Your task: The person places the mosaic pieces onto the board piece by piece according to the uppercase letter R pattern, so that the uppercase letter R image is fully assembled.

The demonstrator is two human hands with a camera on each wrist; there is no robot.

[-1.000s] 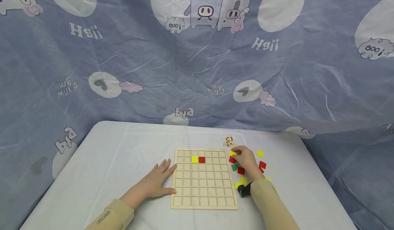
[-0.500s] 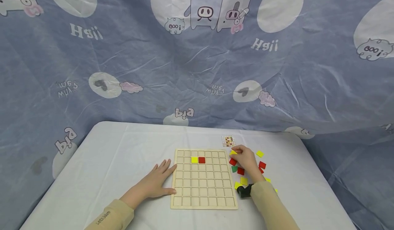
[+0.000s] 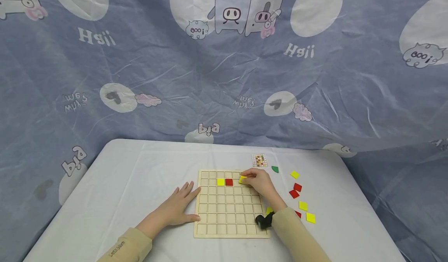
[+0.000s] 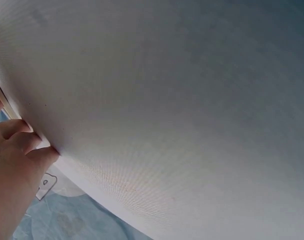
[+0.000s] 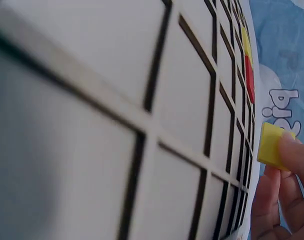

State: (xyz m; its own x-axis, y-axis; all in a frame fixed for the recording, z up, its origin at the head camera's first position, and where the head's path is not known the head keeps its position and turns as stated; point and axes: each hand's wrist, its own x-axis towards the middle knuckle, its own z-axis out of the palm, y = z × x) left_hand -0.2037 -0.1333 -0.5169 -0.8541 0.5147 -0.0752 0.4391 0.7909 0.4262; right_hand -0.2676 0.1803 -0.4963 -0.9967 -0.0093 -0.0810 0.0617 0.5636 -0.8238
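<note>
A light wooden grid board (image 3: 222, 208) lies on the white table. In its second row from the back a yellow tile (image 3: 221, 181) and a red tile (image 3: 229, 182) sit side by side. My right hand (image 3: 259, 182) pinches another yellow square tile (image 5: 271, 145) between thumb and fingers, over the board's back right part. My left hand (image 3: 178, 205) lies with spread, straight fingers at the board's left edge, thumb and index fingertips right at the rim. In the left wrist view its fingers (image 4: 22, 137) reach toward the board's edge.
Right of the board lie loose yellow tiles (image 3: 310, 217), red tiles (image 3: 297, 187) and a green quarter-round piece (image 3: 275, 169). A small printed pattern card (image 3: 259, 160) is behind the board. A patterned blue-grey cloth (image 3: 210, 79) hangs behind the table.
My right hand has moved left from the loose pieces to over the board, carrying a yellow tile. The green piece now lies farther back. My left hand stays put.
</note>
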